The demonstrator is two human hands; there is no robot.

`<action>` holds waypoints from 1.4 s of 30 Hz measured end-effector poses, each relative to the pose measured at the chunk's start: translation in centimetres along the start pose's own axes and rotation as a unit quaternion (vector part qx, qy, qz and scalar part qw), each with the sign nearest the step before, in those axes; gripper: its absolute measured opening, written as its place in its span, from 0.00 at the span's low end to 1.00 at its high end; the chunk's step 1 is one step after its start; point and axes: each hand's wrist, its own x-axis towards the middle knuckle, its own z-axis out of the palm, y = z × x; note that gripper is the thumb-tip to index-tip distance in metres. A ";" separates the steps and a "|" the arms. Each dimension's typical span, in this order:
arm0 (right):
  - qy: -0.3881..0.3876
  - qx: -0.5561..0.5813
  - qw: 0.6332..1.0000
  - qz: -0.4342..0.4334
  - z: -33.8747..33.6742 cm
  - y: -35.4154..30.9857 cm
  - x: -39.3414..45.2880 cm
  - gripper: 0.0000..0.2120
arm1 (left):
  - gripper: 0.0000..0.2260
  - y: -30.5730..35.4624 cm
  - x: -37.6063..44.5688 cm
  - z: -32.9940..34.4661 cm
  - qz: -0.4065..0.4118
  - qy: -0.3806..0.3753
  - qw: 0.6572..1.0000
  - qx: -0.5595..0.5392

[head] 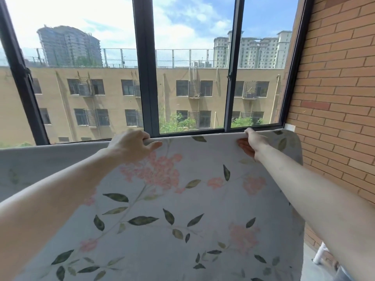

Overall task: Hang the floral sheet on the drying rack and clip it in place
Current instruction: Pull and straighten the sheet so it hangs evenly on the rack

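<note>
The floral sheet (182, 209), white with pink blossoms and green leaves, spreads wide in front of me and fills the lower view. My left hand (132, 146) grips its top edge near the middle, fingers curled over the fold. My right hand (250, 141) grips the same top edge further right, thumb on my side. The edge runs taut and level between both hands. To the left, the sheet's paler reverse side (50, 159) stretches to the frame edge. Any rack rail under the fold is hidden by the cloth. No clips are visible.
A dark-framed window (145, 67) stands directly behind the sheet, looking onto a beige building. A brick wall (334, 98) closes the right side, close to the sheet's right end. A white leg-like object (320, 254) shows at the lower right by the floor.
</note>
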 end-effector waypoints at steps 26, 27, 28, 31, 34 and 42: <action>-0.006 0.061 0.998 -0.015 12.1 -0.3 12.9 0.13 | 0.24 -4.8 8.5 3.9 -0.091 -0.055 0.994 0.007; 0.000 0.062 0.998 -0.013 12.1 0.0 12.8 0.14 | 0.24 -4.7 8.4 4.3 -0.091 -0.058 0.994 0.005; 0.005 0.060 0.998 -0.010 11.9 0.3 13.0 0.15 | 0.24 -4.5 8.4 4.6 -0.088 -0.060 0.994 0.006; 0.008 0.051 0.999 -0.011 11.0 0.6 13.6 0.21 | 0.24 -3.7 8.7 5.3 -0.074 -0.047 0.996 0.007; -0.013 0.020 1.000 -0.009 10.1 0.3 13.6 0.23 | 0.24 -3.1 8.8 5.5 -0.069 -0.036 0.997 0.020; -0.086 -0.108 0.989 -0.060 8.4 1.1 8.4 0.19 | 0.21 -2.1 8.5 5.4 -0.037 -0.039 0.998 0.033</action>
